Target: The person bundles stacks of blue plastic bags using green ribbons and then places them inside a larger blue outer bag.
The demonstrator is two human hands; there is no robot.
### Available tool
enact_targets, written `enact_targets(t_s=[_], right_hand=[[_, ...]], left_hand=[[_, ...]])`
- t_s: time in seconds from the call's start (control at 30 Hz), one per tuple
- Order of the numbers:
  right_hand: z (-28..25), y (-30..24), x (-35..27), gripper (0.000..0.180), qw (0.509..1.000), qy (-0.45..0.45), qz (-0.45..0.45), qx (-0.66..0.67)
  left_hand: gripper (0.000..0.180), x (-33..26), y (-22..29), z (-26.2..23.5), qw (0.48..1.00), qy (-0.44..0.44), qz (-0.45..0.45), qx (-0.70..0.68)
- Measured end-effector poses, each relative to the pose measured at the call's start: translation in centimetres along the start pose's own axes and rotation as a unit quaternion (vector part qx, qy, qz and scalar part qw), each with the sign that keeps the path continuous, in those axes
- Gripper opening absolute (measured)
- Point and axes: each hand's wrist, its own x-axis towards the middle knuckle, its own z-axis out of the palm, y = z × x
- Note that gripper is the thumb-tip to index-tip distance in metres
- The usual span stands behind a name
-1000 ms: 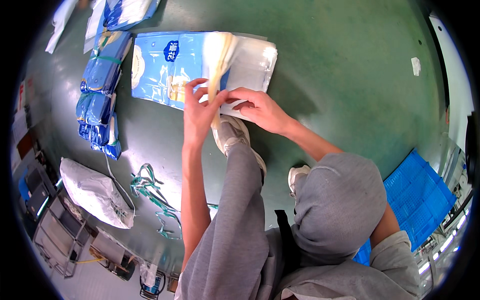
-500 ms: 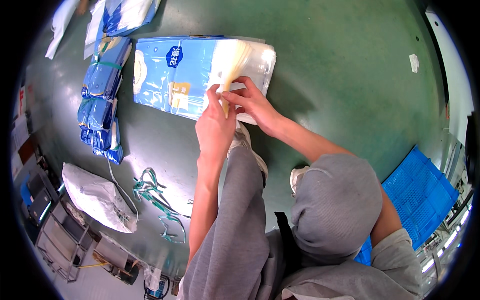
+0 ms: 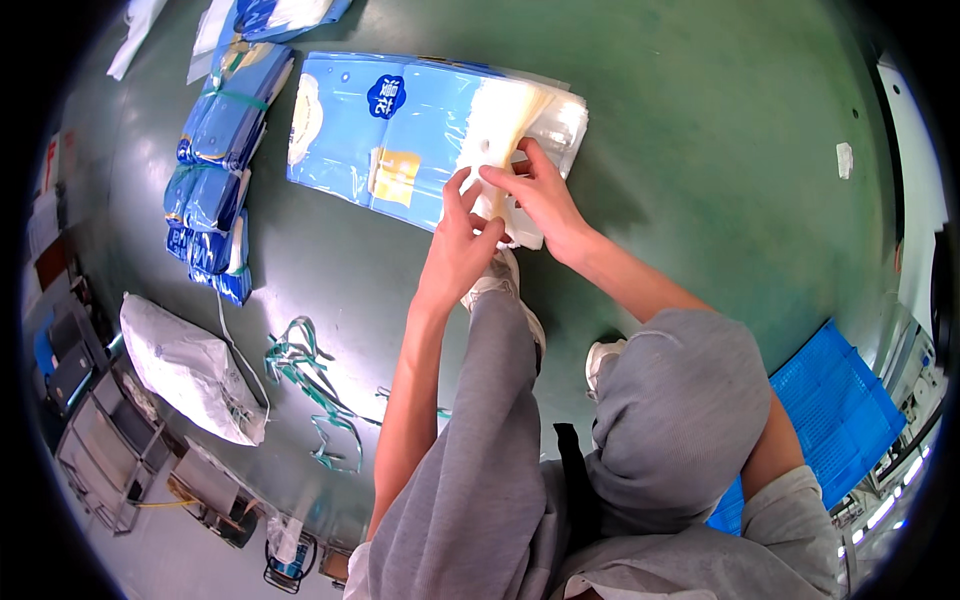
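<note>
A stack of blue printed plastic packaging bags [image 3: 340, 140] lies on the green floor in front of me. Its right end is whitish clear film, with the layered edges fanned and bent up. My left hand [image 3: 458, 250] grips the near part of these bent edges, its thumb and index finger on either side. Just to its right, my right hand [image 3: 548, 205] pinches the same edges with thumb and fingers, above the clear flap end [image 3: 562, 130]. Some fingertips are hidden behind the film.
Tied bundles of blue bags [image 3: 225, 125] lie in a row to the left. Nearer are a white sack [image 3: 190, 370] and loose green straps [image 3: 310, 370]. A blue plastic crate [image 3: 835, 410] is at right. My shoe [image 3: 500, 285] is close to the stack.
The view has shifted, so the stack sits farther right in the picture. The edges have spread from a narrow yellowish fold into a wider white fan. My right thumb has moved onto the film.
</note>
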Motion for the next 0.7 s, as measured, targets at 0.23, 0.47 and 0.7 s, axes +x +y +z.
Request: enact_targets(t_s=[0.23, 0.47, 0.7], right_hand=[[0.3, 0.6, 1.5, 0.049, 0.997, 0.017, -0.005, 0.08], [0.1, 0.3, 2.2, 0.041, 0.978, -0.022, 0.044, 0.204], [-1.4, 1.0, 2.2, 0.047, 0.988, 0.0, 0.037, 0.152]], left_hand=[[0.074, -0.2, 0.0, -0.2, 0.984, -0.018, -0.049, -0.173], [0.061, -0.8, 0.1, -0.9, 0.941, 0.041, -0.049, -0.332], [0.051, -3.4, 2.3, -1.1, 0.991, 0.07, 0.083, -0.082]])
